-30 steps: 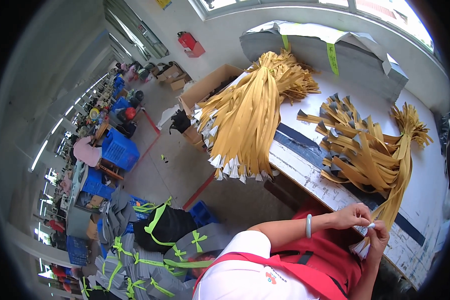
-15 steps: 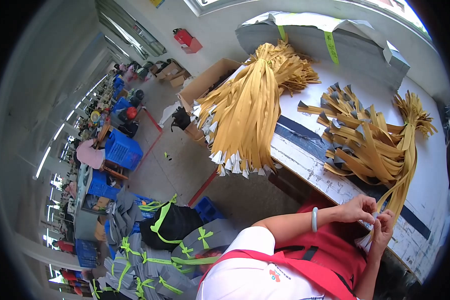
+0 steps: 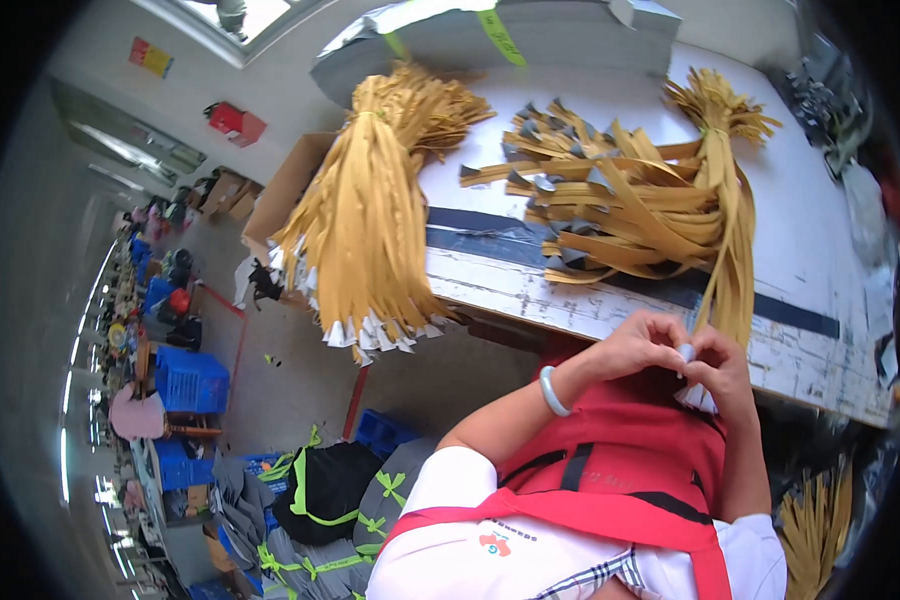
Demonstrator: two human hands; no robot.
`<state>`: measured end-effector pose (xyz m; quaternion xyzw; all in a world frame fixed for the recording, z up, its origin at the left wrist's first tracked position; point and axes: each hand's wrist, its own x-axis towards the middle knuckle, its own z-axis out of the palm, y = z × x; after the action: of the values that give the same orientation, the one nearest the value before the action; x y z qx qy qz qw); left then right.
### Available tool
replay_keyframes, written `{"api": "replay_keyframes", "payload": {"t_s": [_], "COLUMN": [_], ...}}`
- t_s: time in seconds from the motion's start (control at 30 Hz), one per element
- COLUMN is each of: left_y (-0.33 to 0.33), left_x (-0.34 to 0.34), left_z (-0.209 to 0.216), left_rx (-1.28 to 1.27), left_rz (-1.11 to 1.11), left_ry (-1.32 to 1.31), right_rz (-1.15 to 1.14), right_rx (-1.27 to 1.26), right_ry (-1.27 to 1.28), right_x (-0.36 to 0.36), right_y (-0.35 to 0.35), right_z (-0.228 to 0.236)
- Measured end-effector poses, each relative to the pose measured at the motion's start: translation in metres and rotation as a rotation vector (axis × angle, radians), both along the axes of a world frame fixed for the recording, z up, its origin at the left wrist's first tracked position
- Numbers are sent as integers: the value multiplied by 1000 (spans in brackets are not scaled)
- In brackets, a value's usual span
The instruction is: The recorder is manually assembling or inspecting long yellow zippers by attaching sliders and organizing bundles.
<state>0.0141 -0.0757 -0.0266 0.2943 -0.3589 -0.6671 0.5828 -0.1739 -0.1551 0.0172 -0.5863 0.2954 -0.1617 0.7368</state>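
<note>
My left hand (image 3: 645,343), with a pale bangle at its wrist, and my right hand (image 3: 720,368) meet at the table's front edge. Between their closed fingertips is the small grey tip (image 3: 686,352) of a long mustard-yellow fabric strip. From there the strip (image 3: 732,290) runs up into a tied bundle (image 3: 715,140), whose other grey-tipped strips (image 3: 630,210) fan out leftward over the table. White-ended strip tips (image 3: 697,398) hang just below my right hand. A larger tied bundle of yellow strips (image 3: 370,210) droops over the table edge at the left, its white ends dangling.
A white worktable (image 3: 805,250) with dark tape bands stretches ahead. A long grey stack (image 3: 570,45) stands along its back. Grey pieces bound with green ties (image 3: 380,505) are at lower left. Blue crates (image 3: 190,380) line the floor further left. More yellow strips (image 3: 815,525) hang at lower right.
The view has turned rightward, so the table and bundles appear further left. My hands stay together on the strip's end, and its grey tip now shows between the fingers.
</note>
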Motion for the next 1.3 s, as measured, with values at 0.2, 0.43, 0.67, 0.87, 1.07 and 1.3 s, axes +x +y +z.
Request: {"api": "replay_keyframes", "payload": {"t_s": [0.2,0.43,0.67,0.87,1.07,1.3], "left_y": [12,11,4,9,10,7], "left_x": [17,1,-22,6,-9,38], "left_z": [12,4,19,11,4,32], "left_rx": [51,-42,57,-145,-344,-214], "left_rz": [15,313,507,187,373,788], "left_ry": [-36,-441,-627,-681,-1053,-854], "right_rz": [176,-36,-241,-67,-150,-422], "right_rx": [68,-4,-1068,-585,-120,-116], "right_ry": [-128,-83,22,-191,-69,-123], "right_x": [11,12,13,0,-1,-26], "right_y": [-18,-5,5,-5,6,-6], "right_z": [2,-14,-39,-33,-30,-26]}}
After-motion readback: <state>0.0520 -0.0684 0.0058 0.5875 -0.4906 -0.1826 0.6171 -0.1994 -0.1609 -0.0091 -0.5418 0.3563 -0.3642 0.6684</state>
